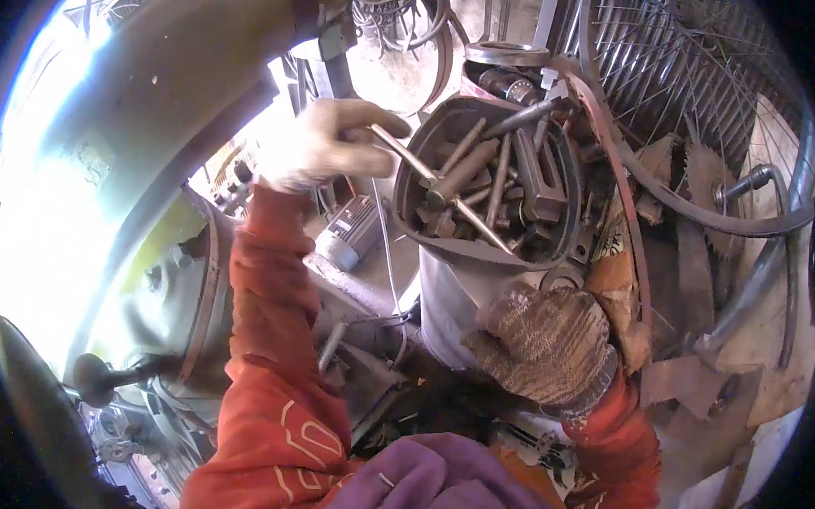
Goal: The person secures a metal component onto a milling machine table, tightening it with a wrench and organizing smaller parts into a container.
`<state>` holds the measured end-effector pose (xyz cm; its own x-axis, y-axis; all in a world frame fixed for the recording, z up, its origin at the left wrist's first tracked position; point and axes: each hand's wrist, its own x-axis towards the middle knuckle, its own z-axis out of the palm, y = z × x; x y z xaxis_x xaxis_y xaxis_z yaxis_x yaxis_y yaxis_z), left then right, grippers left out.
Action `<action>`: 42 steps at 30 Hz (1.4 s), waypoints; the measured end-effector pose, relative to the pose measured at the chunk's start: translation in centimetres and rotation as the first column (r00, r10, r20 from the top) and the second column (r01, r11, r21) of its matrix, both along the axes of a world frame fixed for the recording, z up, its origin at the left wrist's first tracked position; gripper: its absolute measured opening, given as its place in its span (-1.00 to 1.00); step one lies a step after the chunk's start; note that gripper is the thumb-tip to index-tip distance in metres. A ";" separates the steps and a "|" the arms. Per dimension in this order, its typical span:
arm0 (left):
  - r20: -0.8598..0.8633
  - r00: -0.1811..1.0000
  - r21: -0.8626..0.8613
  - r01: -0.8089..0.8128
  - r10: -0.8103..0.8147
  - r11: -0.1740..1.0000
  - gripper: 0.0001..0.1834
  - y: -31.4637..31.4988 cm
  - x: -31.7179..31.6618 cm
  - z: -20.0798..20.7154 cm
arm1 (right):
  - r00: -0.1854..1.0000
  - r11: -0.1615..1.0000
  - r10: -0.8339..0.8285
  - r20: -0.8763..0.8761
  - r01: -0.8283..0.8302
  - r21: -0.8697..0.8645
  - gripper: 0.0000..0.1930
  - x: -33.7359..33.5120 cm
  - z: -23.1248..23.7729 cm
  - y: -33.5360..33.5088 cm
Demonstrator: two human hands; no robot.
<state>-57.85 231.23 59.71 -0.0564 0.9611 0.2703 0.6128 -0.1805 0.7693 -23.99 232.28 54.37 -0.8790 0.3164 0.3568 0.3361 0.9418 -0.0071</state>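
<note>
My left hand [331,144], in a pale glove, is at the left rim of a cut-open grey container [455,292]. Its fingers are apart, on either side of the upper end of a metal T-handle tool [445,195]; no firm grip shows. This tool lies slanting across the container, its crossbar over the front rim. Bolts, rods and a forked metal piece [537,183] fill the container. My right hand [548,345], in a mottled brown knit glove, is just outside its front right side. The back of that hand faces up and hides how the fingers are bent.
A small motor [347,230] stands left of the container. Farther left curves a large metal housing [162,93]. On the right are a toothed saw blade [706,189], a curved belt-like strip [696,215] and a spoked wheel [693,49]. Coiled wire [394,7] hangs behind.
</note>
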 end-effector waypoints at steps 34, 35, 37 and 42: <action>-0.817 0.553 -0.213 -0.025 -0.164 0.977 -0.55 6.6 9.5 4.5 | 0.997 0.993 0.053 -0.049 -0.048 0.105 -0.75 0.5 -0.6 0.2; -0.821 0.534 -0.259 -0.035 -0.201 0.965 -0.56 6.8 9.8 4.9 | 0.998 0.995 0.040 -0.055 -0.035 0.091 -0.75 0.4 -0.6 0.1; -0.775 0.588 -0.254 0.044 -0.231 0.966 -0.59 6.9 9.0 5.1 | 0.997 0.998 0.020 -0.073 -0.015 0.066 -0.76 0.4 -0.5 -0.1; -0.548 0.795 -0.104 0.243 -0.259 0.964 -0.60 7.2 2.9 4.0 | 0.996 0.997 0.032 -0.084 -0.026 0.071 -0.76 0.2 -0.5 0.0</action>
<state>-54.99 238.46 63.68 0.3388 0.9279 0.1556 0.8707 -0.3719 0.3218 -23.78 232.29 53.85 -0.8529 0.2632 0.4509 0.3099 0.9502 0.0317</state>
